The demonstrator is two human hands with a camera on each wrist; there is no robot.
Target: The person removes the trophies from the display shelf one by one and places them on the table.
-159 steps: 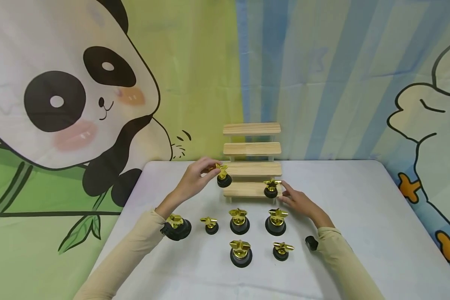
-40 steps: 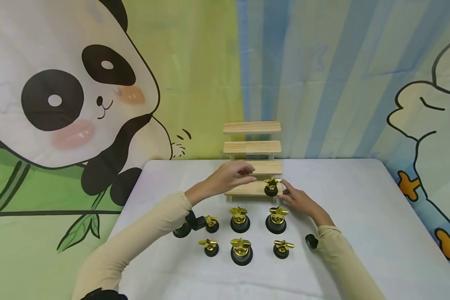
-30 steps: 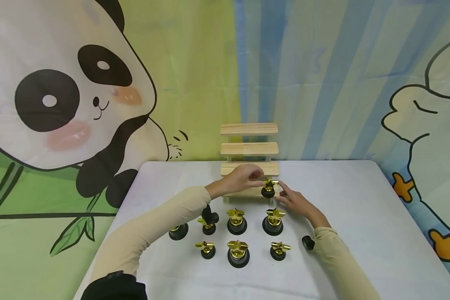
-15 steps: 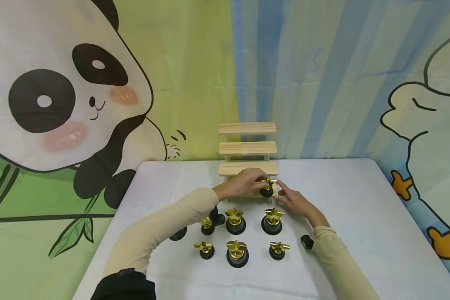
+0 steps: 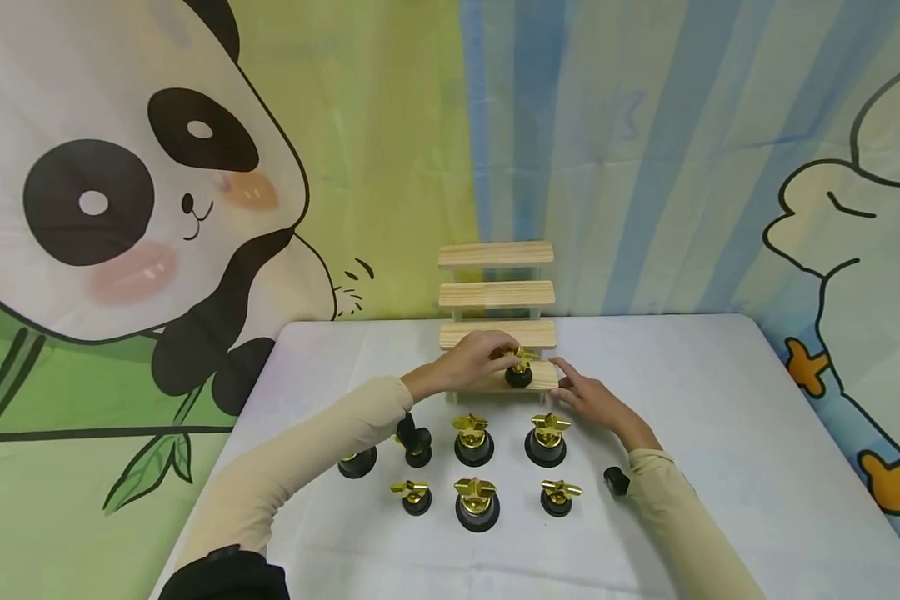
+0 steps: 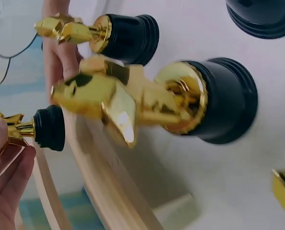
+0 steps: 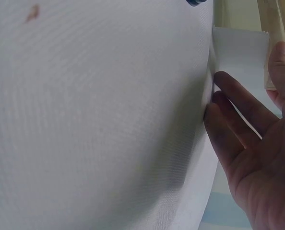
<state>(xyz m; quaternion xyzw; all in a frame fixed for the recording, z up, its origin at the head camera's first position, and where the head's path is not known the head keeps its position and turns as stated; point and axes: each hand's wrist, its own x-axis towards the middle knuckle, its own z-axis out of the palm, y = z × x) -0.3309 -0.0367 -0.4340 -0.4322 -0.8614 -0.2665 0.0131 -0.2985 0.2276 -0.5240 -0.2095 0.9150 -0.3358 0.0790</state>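
Note:
My left hand [image 5: 476, 358] pinches a small gold star trophy [image 5: 519, 379] by its star, its black base at the lowest step of the wooden tiered display stand [image 5: 543, 375]. In the left wrist view thumb and fingers [image 6: 25, 172] hold that star from both sides. My right hand [image 5: 596, 402] is at the right end of the same step. In the right wrist view its thumb [image 7: 280, 60] lies against the plank's end, while the other fingers extend loosely beside the white support [image 7: 241, 55].
Large star trophies [image 5: 474, 450] and smaller ones [image 5: 416, 500] stand in two rows before the stand, several in all. My left forearm [image 5: 315, 454] partly covers the leftmost ones. A patterned cloth [image 5: 390, 167] hangs behind the white table [image 5: 690, 400].
The left hand has released an earlier small trophy, now standing front left on the table. It has taken the one on the lowest step and shifted it left. The right hand stays put.

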